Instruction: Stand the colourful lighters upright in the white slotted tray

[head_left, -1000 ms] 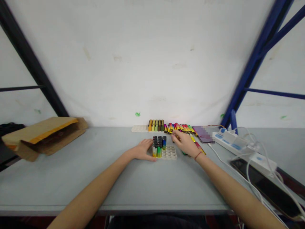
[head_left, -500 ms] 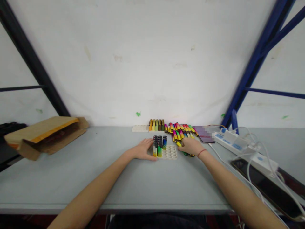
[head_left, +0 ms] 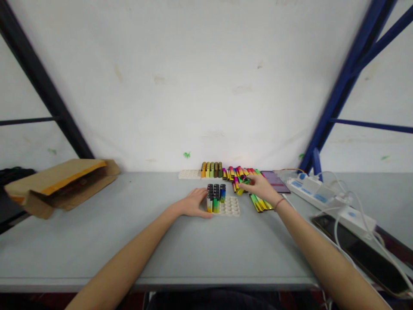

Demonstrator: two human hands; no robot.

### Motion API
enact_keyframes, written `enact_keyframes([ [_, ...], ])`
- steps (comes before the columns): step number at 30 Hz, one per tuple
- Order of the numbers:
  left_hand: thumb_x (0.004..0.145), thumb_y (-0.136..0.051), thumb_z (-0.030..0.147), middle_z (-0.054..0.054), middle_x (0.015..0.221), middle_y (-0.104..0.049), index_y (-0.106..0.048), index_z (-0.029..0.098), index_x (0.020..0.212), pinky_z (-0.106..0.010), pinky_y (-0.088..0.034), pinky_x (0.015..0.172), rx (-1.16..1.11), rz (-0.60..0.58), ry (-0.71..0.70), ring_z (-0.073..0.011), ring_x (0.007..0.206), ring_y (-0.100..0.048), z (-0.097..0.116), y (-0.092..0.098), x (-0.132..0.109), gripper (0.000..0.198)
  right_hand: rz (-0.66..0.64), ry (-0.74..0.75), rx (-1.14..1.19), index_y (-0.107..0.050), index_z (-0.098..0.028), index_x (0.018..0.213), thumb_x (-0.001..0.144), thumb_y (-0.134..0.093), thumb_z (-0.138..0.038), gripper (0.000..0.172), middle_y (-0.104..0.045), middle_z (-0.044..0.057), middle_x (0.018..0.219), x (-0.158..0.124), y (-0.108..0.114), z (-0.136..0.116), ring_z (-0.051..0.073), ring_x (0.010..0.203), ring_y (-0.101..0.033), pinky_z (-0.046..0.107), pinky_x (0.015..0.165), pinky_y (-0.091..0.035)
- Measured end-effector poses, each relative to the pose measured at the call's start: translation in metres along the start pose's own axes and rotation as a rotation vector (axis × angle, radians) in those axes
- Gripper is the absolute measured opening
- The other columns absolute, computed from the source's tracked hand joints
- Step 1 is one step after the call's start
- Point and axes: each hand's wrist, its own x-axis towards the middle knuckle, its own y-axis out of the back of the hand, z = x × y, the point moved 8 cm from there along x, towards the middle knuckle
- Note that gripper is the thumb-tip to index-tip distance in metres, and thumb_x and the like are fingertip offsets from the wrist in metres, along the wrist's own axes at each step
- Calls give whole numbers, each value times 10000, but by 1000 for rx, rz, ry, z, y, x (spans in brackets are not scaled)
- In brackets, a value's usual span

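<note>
Around the left end of a perforated white tray (head_left: 232, 212) lies my left hand (head_left: 192, 203), its thumb along the front and its fingers at the back, holding it. Upright in the tray stand several coloured lighters (head_left: 216, 204) with dark tops; the right-hand holes show bare. My right hand (head_left: 258, 187) is closed in a pinch on a yellow-green lighter (head_left: 244, 184), just right of the tray and above a pile of lighters (head_left: 230, 171). Part of that pile is hidden by the hand. More green and yellow lighters (head_left: 259, 203) lie flat below the right wrist.
At the back, a second white tray (head_left: 189, 174) carries upright orange-to-green lighters (head_left: 211, 170). A purple-screened device (head_left: 278, 183), a power strip (head_left: 314, 193) with cables and a dark phone (head_left: 361, 254) occupy the right. An open cardboard package (head_left: 69, 181) lies on the left.
My right hand has lifted slightly up and back from the table with a yellow-green lighter in its fingers, uncovering the flat lighters under it. My left hand stays at the tray.
</note>
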Motion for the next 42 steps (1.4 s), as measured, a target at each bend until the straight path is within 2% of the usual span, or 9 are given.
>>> enact_keyframes([
  [3,657,-669,719,-167,1475,-369,-352,137,1425,-469,-219,1137,-9,10,-13,-375,1348,-319,0,1,0,1014,26,-55,214,-439,-198,594,711,-658,-571,448,-412,-47,547,0,-5,8,111,533,-374,258,516,-257],
  [9,661,-680,696,-200,1469,-364,-343,98,1426,-466,-214,1138,5,2,-1,-372,1349,-318,1,0,0,1028,21,-172,770,-512,-203,769,736,-633,-565,384,-595,15,775,-2,-23,7,164,738,-570,274,638,-445],
  [12,653,-675,710,-203,1465,-367,-352,93,1420,-464,-215,1138,7,10,5,-377,1345,-324,1,1,0,1036,46,-180,852,-455,-220,761,741,-625,-549,370,-546,-14,678,-4,-24,0,149,627,-545,281,600,-455],
  [17,655,-645,748,-187,1479,-358,-348,116,1427,-480,-209,1138,19,13,-3,-387,1358,-299,-1,-1,0,1041,121,-160,637,-398,-237,677,800,-552,-569,386,-396,-55,518,-8,-20,-4,120,449,-368,264,447,-312],
  [22,651,-643,754,-178,1474,-365,-340,132,1435,-478,-218,1134,25,15,-13,-378,1348,-315,-3,-2,1,1045,281,-201,297,-281,-241,538,810,-498,-607,505,-296,-48,475,-12,-11,1,112,470,-286,279,466,-216],
  [28,668,-653,729,-169,1466,-373,-314,154,1450,-473,-224,1131,34,18,-31,-362,1342,-326,-2,-2,1,1028,415,-76,144,-432,-216,681,817,-489,-445,273,-455,-29,606,-14,-3,-9,145,597,-422,271,570,-292],
  [33,670,-649,728,-179,1468,-367,-313,135,1445,-482,-216,1134,25,6,-25,-372,1347,-314,-2,-1,1,1033,471,-94,113,-405,-226,698,791,-460,-331,150,-436,-39,585,-15,-2,-5,153,587,-418,272,575,-284],
  [37,660,-655,728,-190,1462,-372,-335,117,1430,-478,-225,1132,18,15,-18,-378,1337,-328,-1,0,1,1034,452,-89,107,-418,-221,673,788,-444,-323,157,-453,-29,576,-17,-3,-10,156,584,-424,276,581,-285],
  [42,652,-669,718,-183,1457,-382,-347,126,1424,-472,-236,1129,3,24,-22,-376,1329,-342,1,1,1,1025,383,-68,64,-431,-219,600,826,-435,-387,282,-477,-7,566,-19,-7,-19,166,585,-442,282,574,-291],
])
